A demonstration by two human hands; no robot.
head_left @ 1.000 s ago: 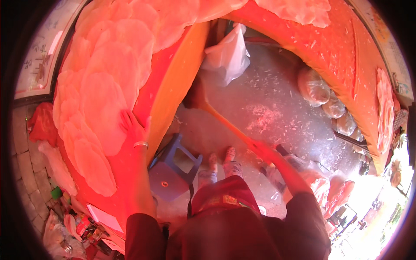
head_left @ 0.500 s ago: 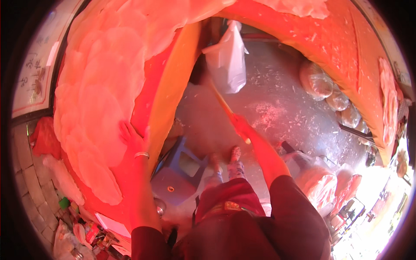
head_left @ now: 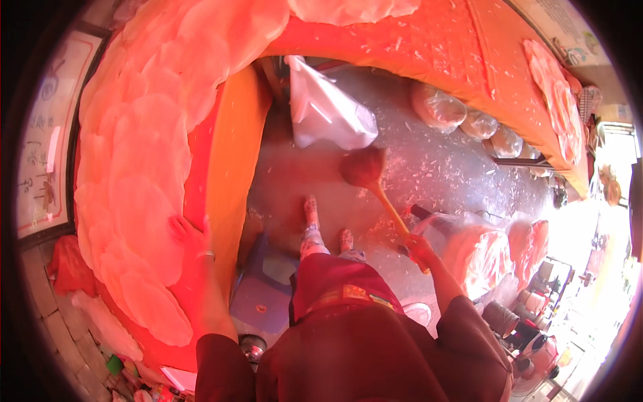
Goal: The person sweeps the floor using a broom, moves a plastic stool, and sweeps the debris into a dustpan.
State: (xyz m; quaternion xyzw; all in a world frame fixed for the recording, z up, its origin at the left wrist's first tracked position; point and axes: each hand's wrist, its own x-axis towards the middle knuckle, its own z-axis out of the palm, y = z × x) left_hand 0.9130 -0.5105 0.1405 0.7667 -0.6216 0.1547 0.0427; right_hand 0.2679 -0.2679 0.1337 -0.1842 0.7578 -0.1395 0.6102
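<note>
Broom with a dark, bushy head and a slim yellow-orange stick handle [head_left: 388, 205], that's centre frame, head uppermost in the picture, out over the grey floor! Over to the far left, a white framed board with a red border [head_left: 50, 141]. Next along, pale, overlapping flat rounds [head_left: 147, 167] sweep down the left side on an orange-red covered table [head_left: 234, 144], and the left hand [head_left: 191, 238] is at their inner edge, open, thumb apart from the fingers. Lower left of centre, a blue plastic stool [head_left: 264, 295]; above, upper centre, a white plastic bag [head_left: 328, 110]. Right of centre, the right hand [head_left: 420, 251] has its fingers closed round the lower-right end of the broom's handle. Just beside it, at right, clear plastic bags with pale contents [head_left: 479, 258] stand on the floor.
</note>
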